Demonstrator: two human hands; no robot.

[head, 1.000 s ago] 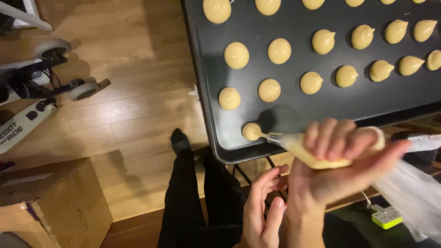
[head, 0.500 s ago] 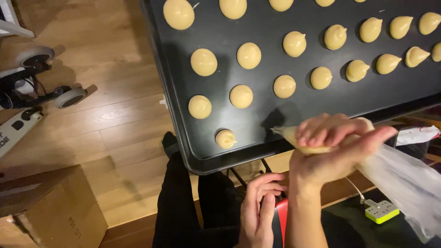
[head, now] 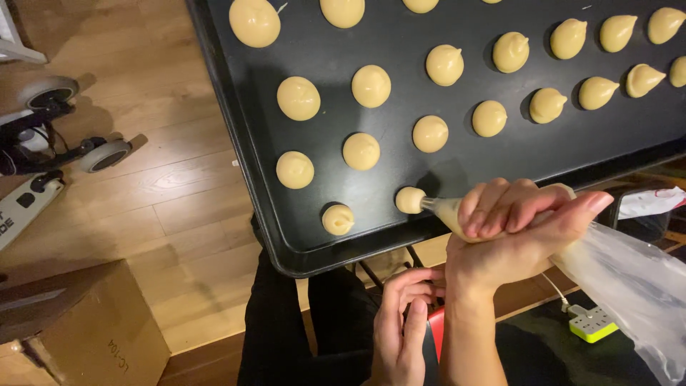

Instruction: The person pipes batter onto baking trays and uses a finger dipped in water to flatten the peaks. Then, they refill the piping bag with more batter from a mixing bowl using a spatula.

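Note:
A black baking tray [head: 236, 179] holds several pale yellow piped dough mounds in rows. My right hand [head: 514, 229] squeezes a clear piping bag [head: 629, 279] filled with the same batter. Its tip touches a small fresh mound [head: 409, 200] by the tray's near edge. To the left of it sits another mound [head: 337, 219] near the tray's corner. My left hand [head: 401, 325] rests below the tray with loosely extended fingers, holding nothing, beside a red object [head: 436, 332].
A scooter [head: 50, 136] lies on the wooden floor [head: 179, 214] at the left, and a cardboard box [head: 78, 329] stands at the lower left. A white and green power strip [head: 592, 323] lies at the lower right. My legs in black trousers [head: 286, 336] are below the tray.
The piping tip has left the corner mound and moved right along the near edge. A new small mound has formed at the tip. My left hand stays low.

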